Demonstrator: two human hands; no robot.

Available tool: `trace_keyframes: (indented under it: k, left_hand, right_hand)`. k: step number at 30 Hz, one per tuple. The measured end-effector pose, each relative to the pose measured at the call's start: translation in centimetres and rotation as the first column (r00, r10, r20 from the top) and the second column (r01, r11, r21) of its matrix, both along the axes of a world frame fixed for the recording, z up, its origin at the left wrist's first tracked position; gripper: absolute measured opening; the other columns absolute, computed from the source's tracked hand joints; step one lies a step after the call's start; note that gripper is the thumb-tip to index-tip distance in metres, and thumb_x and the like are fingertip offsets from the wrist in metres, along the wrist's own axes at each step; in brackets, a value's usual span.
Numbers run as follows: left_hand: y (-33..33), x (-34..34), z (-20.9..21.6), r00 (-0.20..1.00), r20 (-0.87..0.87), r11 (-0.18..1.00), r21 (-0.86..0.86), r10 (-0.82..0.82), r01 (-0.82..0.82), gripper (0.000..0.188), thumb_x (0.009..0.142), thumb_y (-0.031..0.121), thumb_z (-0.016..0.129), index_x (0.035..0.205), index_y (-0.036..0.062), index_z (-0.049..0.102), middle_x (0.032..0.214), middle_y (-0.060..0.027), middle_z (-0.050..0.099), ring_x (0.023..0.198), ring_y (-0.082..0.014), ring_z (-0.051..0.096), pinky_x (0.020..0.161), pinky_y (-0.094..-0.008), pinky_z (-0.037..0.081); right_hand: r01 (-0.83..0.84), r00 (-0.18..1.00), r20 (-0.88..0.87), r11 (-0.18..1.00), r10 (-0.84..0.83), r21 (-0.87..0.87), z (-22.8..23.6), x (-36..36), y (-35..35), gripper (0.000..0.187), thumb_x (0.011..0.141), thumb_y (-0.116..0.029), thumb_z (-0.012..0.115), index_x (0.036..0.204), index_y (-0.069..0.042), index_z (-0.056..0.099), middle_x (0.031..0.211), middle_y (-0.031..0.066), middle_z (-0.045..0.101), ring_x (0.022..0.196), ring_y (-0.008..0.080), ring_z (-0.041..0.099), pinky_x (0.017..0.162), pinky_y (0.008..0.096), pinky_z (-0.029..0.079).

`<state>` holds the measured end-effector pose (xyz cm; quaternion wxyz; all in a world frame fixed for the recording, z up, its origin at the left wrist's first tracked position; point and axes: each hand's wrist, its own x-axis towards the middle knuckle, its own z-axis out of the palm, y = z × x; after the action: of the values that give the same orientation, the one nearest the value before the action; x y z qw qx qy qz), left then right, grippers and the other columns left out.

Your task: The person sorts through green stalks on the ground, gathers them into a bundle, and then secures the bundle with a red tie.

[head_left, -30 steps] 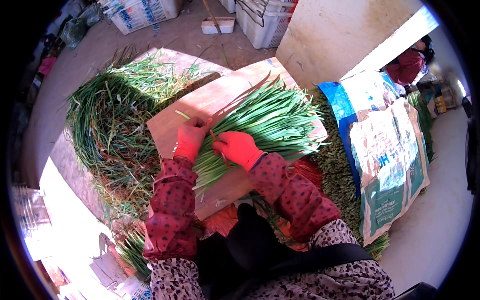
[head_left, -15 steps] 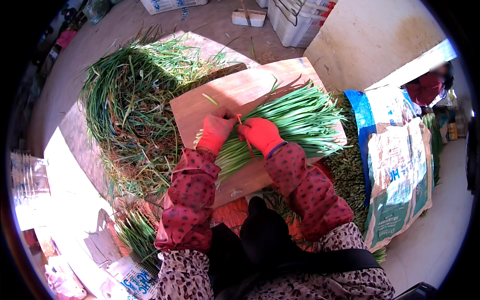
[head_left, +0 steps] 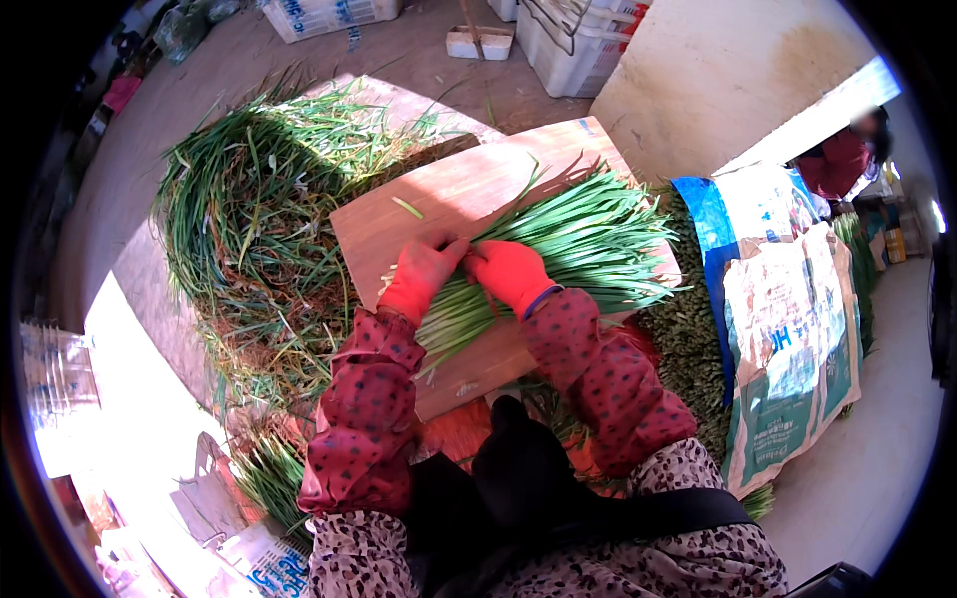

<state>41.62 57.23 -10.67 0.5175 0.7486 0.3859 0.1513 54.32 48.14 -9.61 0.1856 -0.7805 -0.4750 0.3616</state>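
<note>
Both hands wear red gloves. My left hand (head_left: pixel 424 274) and my right hand (head_left: pixel 511 273) are closed side by side around the middle of a bundle of long green chive-like leaves (head_left: pixel 588 239). The bundle lies across a wooden board (head_left: pixel 439 199), its tips fanning out to the right and its stem ends pointing toward me. One loose green leaf (head_left: pixel 406 207) lies on the bare board just beyond my left hand.
A big loose heap of the same greens (head_left: pixel 249 229) covers the ground left of the board. Printed sacks (head_left: pixel 788 329) lie to the right over more greens. White crates (head_left: pixel 568 40) stand at the back. Another person (head_left: pixel 837 159) is at the far right.
The view has shifted a little. My hands have stayed on the bundle, drawing closer together around its middle.
</note>
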Motion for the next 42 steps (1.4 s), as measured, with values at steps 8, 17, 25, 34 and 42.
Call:
trace_keyframes:
  k: [8, 17, 25, 34, 42]
  left_hand:
    - [-1.7, -0.7, -0.6, 0.973, 0.104, 0.878, 0.420, 0.204, -0.229, 0.011, 0.078, 0.014, 0.064, 0.077, 0.0023, 0.064, 0.080, -0.0142, 0.064, 0.071, -0.0297, 0.063, 0.064, -0.0360, 0.050]
    - [-5.4, -1.4, 1.7, 0.955, 0.254, 0.794, 0.544, 0.151, -0.270, 0.008, 0.075, 0.006, 0.067, 0.079, 0.0010, 0.062, 0.091, -0.0147, 0.064, 0.081, -0.0297, 0.063, 0.071, -0.0346, 0.050]
    - [-5.1, -2.5, 1.7, 0.817, -0.577, 0.685, 0.600, 0.012, 0.414, 0.108, 0.053, 0.047, 0.081, 0.135, -0.0001, 0.030, 0.140, -0.0191, 0.035, 0.128, -0.0348, 0.035, 0.105, -0.0542, 0.025]
    - [-5.4, -1.0, 2.3, 0.734, -0.679, 0.776, 0.453, -0.019, 0.439, 0.107, 0.056, 0.052, 0.078, 0.134, -0.0031, 0.029, 0.116, -0.0181, 0.053, 0.106, -0.0345, 0.053, 0.094, -0.0492, 0.035]
    - [0.3, -0.7, 4.4, 0.965, -0.067, 0.925, 0.275, -0.255, 0.264, 0.047, 0.070, 0.027, 0.073, 0.109, 0.0038, 0.059, 0.103, -0.0158, 0.063, 0.099, -0.0311, 0.060, 0.081, -0.0414, 0.047]
  right_hand:
    - [0.044, 0.933, 0.235, 0.735, -0.272, 0.677, -1.3, -3.2, -0.6, 0.015, 0.076, -0.023, 0.061, 0.075, -0.009, 0.061, 0.069, 0.0123, 0.058, 0.067, 0.0335, 0.059, 0.058, 0.0452, 0.045]
    - [0.034, 0.970, 0.135, 0.665, -0.202, 0.746, -2.9, -2.8, -1.2, 0.012, 0.074, -0.016, 0.063, 0.083, -0.008, 0.066, 0.071, 0.0109, 0.058, 0.070, 0.0332, 0.058, 0.061, 0.0422, 0.045]
    - [0.132, 0.990, -0.069, 0.657, -0.121, 0.743, -3.2, -2.5, -0.9, 0.022, 0.074, -0.027, 0.066, 0.069, -0.007, 0.058, 0.068, 0.0120, 0.055, 0.068, 0.0338, 0.055, 0.060, 0.0431, 0.044]
    - [-0.330, 0.916, 0.004, 0.750, 0.401, 0.573, -4.9, -5.4, -14.5, 0.021, 0.077, -0.025, 0.064, 0.091, -0.010, 0.064, 0.076, 0.0123, 0.060, 0.073, 0.0323, 0.058, 0.068, 0.0432, 0.045]
    - [-0.176, 0.908, 0.396, 0.736, -0.135, 0.654, 2.5, 4.1, -8.1, 0.028, 0.081, -0.018, 0.060, 0.107, -0.010, 0.063, 0.098, 0.0091, 0.064, 0.087, 0.0287, 0.059, 0.079, 0.0408, 0.046]
